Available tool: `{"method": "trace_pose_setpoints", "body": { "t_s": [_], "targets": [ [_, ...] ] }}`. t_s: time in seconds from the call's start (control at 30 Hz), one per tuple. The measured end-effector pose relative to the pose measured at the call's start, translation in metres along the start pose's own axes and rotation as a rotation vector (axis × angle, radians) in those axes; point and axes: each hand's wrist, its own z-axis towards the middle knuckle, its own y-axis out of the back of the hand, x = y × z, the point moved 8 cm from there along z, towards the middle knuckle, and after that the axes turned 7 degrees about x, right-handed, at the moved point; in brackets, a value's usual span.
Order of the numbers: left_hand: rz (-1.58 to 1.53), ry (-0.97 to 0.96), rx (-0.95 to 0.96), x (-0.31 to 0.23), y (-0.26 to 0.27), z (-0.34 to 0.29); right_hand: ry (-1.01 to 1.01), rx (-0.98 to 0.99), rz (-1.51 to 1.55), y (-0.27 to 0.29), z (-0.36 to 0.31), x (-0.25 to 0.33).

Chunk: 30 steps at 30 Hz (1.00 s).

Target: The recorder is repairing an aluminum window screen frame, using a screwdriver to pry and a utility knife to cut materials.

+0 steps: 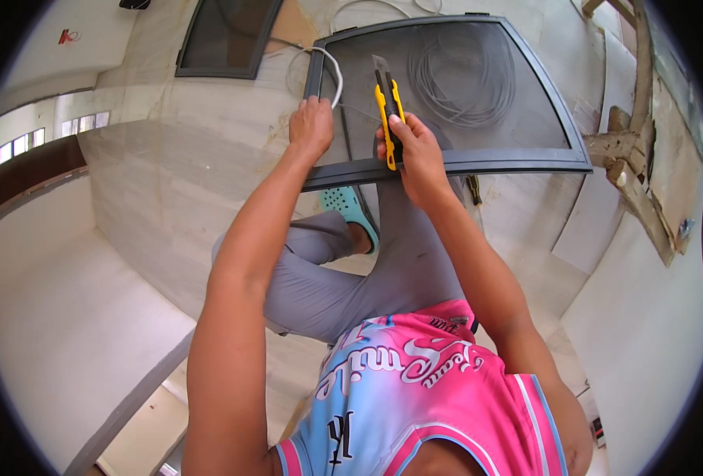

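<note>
Bending gray-trousered legs (pixel 308 289) near the dark frame (pixel 518 161), tucking a teal clog (pixel 350 208) just below the near rail. Gripping a yellow-and-black box cutter (pixel 391 119) in the right hand (pixel 416 147) above that rail, wrapping the fingers round the handle and pointing the bare blade away from the body. Guessing at a light, stiff tool, needing a hold on the handle only, and probably risking a snapped blade if twisting sideways. Curling the left hand (pixel 312 127) over the frame's left side, next to a white cord (pixel 339 75), but not being able to tell whether pinching cord or frame. Figuring on a bendy cord, plus a stiff frame worth lifting by the rails and keeping the blade off the see-through panel (pixel 538 131). Seeing a coil of cable (pixel 462 79) across the panel, not telling whether above or underneath. Also spotting rough timber (pixel 633 151) crowding the right corner, and a smaller dark panel (pixel 228 40) farther off, left.
</note>
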Motion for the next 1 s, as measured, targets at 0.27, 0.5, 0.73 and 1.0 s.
{"method": "trace_pose_setpoints", "body": {
  "t_s": [0.27,0.5,0.73,1.0],
  "targets": [
    [-1.549,0.333,0.440,0.038,0.024,-0.004,-0.141,0.119,-0.249,-0.014,0.005,0.001],
    [-1.911,0.266,0.099,0.041,0.088,-0.038,-0.320,0.330,-0.619,-0.031,0.002,-0.012],
    [-1.909,0.121,0.137,0.008,0.096,-0.026,-0.295,0.242,-0.679,-0.040,0.001,-0.004],
    [-1.793,0.173,0.230,-0.008,0.085,-0.016,-0.318,0.246,-0.750,-0.024,-0.021,-0.001]
  ]
}}
